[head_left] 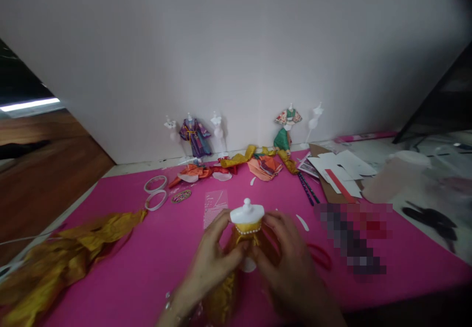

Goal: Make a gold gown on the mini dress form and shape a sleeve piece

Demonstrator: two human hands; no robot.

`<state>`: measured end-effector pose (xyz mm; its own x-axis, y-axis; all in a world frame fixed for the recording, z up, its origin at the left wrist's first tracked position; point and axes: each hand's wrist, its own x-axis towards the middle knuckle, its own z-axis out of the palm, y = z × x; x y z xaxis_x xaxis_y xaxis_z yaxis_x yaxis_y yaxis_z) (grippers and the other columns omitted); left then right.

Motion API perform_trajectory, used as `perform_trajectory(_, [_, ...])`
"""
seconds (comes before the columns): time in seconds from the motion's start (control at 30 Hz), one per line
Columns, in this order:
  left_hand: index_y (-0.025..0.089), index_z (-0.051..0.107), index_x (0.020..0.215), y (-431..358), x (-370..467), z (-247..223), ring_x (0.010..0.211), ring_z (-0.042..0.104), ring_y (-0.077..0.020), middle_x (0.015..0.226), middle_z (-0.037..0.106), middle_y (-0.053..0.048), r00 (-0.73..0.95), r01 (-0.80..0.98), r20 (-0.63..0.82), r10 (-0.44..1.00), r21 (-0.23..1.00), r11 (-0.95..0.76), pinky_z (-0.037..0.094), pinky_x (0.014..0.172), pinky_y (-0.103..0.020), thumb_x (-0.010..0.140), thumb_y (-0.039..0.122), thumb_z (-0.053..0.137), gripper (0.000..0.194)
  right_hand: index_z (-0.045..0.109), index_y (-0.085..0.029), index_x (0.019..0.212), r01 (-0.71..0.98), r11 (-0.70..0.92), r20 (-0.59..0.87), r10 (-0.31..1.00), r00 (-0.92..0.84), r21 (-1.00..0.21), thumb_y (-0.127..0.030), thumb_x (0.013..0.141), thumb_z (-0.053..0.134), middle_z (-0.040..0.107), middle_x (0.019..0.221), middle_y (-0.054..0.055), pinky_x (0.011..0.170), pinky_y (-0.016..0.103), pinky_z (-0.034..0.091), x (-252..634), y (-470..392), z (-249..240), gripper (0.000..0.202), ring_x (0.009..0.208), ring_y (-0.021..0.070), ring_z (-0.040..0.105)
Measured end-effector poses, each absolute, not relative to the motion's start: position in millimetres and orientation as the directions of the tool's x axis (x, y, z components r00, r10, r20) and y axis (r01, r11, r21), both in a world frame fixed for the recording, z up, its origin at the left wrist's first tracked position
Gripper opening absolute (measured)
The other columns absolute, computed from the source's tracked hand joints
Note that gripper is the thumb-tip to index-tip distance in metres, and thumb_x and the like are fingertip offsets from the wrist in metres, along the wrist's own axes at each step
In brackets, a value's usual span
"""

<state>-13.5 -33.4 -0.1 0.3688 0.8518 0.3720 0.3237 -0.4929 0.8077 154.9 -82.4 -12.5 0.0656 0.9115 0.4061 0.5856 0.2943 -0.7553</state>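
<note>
A small white mannequin (247, 214) stands upright between my hands, dressed in gold fabric (221, 300) with a row of pearl-like beads across the top of its chest. My left hand (216, 258) grips the dressed form from its left side, thumb on the front. On the other side my right hand (287, 263) holds it too, thumb pressed near the waist. Both index fingers reach up beside the mannequin's shoulders. The lower part of the gold skirt is partly hidden and blurred.
Gold cloth (73, 253) lies at the left, near tape rolls (156, 200). Dressed and bare mini mannequins (194, 137) line the wall. Fabric scraps (263, 166), a rhinestone sheet (215, 206), pencils (308, 189), white papers (337, 167) and red-handled scissors (320, 255) surround the hands.
</note>
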Motion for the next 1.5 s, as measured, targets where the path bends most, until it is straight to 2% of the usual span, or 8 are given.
perform_trajectory(0.13, [0.031, 0.058, 0.118, -34, -23, 2, 0.111, 0.058, -0.0198, 0.117, 0.064, 0.001, 0.419, 0.26, 0.354, 0.836, 0.836, -0.484, 0.045, 0.095, -0.03, 0.077, 0.009, 0.065, 0.046, 0.052, -0.027, 0.117, 0.587, 0.285, 0.385, 0.922, 0.05, -0.758, -0.014, 0.08, 0.058, 0.055, 0.117, 0.005, 0.093, 0.042, 0.047, 157, -80, -14, 0.04, 0.11, 0.0246, 0.053])
perform_trajectory(0.27, [0.029, 0.059, 0.114, -35, -35, -2, 0.115, 0.055, -0.0199, 0.119, 0.062, -0.001, 0.401, 0.189, 0.306, 0.863, 0.895, -0.405, 0.04, 0.099, -0.033, 0.088, 0.022, 0.062, 0.027, 0.052, -0.027, 0.119, 0.578, 0.281, 0.368, 0.929, 0.036, -0.766, -0.019, 0.081, 0.061, 0.055, 0.118, 0.004, 0.094, 0.04, 0.046, 159, -82, -12, 0.039, 0.111, 0.0233, 0.054])
perform_trajectory(0.37, [0.028, 0.062, 0.107, -34, -38, -7, 0.11, 0.056, -0.0185, 0.113, 0.062, -0.001, 0.381, 0.149, 0.305, 0.873, 0.911, -0.384, 0.04, 0.097, -0.032, 0.093, 0.026, 0.057, 0.015, 0.052, -0.028, 0.119, 0.574, 0.281, 0.373, 0.927, 0.047, -0.769, -0.024, 0.081, 0.065, 0.055, 0.119, 0.004, 0.094, 0.039, 0.046, 157, -82, -7, 0.041, 0.111, 0.0234, 0.054])
perform_trajectory(0.47, [0.026, 0.064, 0.102, -34, -36, -8, 0.103, 0.058, -0.0174, 0.108, 0.063, -0.001, 0.385, 0.126, 0.329, 0.862, 0.907, -0.402, 0.042, 0.094, -0.031, 0.093, 0.026, 0.058, 0.011, 0.054, -0.028, 0.117, 0.553, 0.267, 0.35, 0.936, 0.047, -0.789, -0.024, 0.08, 0.068, 0.057, 0.116, 0.003, 0.093, 0.038, 0.046, 156, -78, -1, 0.04, 0.11, 0.0232, 0.055])
perform_trajectory(0.73, [0.029, 0.06, 0.113, -33, -28, -9, 0.111, 0.056, -0.0185, 0.115, 0.063, 0.0, 0.409, 0.144, 0.298, 0.863, 0.912, -0.384, 0.04, 0.097, -0.03, 0.091, 0.029, 0.063, 0.022, 0.056, -0.031, 0.115, 0.507, 0.326, 0.359, 0.933, -0.035, -0.798, -0.023, 0.085, 0.065, 0.059, 0.113, 0.0, 0.09, 0.035, 0.044, 161, -65, -9, 0.032, 0.107, 0.0201, 0.057])
perform_trajectory(1.1, [0.025, 0.063, 0.103, -29, -25, -15, 0.1, 0.059, -0.018, 0.103, 0.066, 0.001, 0.399, 0.144, 0.274, 0.875, 0.924, -0.355, 0.042, 0.09, -0.029, 0.087, 0.028, 0.067, 0.017, 0.053, -0.034, 0.116, 0.456, 0.355, 0.343, 0.933, -0.111, -0.816, -0.025, 0.091, 0.06, 0.057, 0.114, -0.001, 0.09, 0.033, 0.044, 164, -61, -14, 0.028, 0.108, 0.0187, 0.054])
perform_trajectory(1.33, [0.027, 0.065, 0.111, -28, -27, -3, 0.113, 0.056, -0.0205, 0.118, 0.063, -0.003, 0.426, 0.027, 0.315, 0.848, 0.932, -0.36, 0.039, 0.1, -0.033, 0.085, 0.027, 0.07, 0.026, 0.055, -0.033, 0.117, 0.427, 0.347, 0.339, 0.936, -0.097, -0.835, -0.023, 0.089, 0.061, 0.059, 0.115, -0.001, 0.092, 0.034, 0.044, 164, -61, -15, 0.03, 0.11, 0.0188, 0.055])
perform_trajectory(1.5, [0.023, 0.068, 0.105, -26, -19, 0, 0.105, 0.06, -0.0208, 0.109, 0.067, -0.004, 0.426, 0.011, 0.303, 0.853, 0.941, -0.339, 0.042, 0.095, -0.033, 0.082, 0.023, 0.072, 0.023, 0.054, -0.029, 0.119, 0.384, 0.35, 0.327, 0.937, -0.125, -0.854, -0.025, 0.09, 0.06, 0.059, 0.114, 0.002, 0.091, 0.036, 0.045, 165, -59, -15, 0.03, 0.109, 0.0207, 0.056])
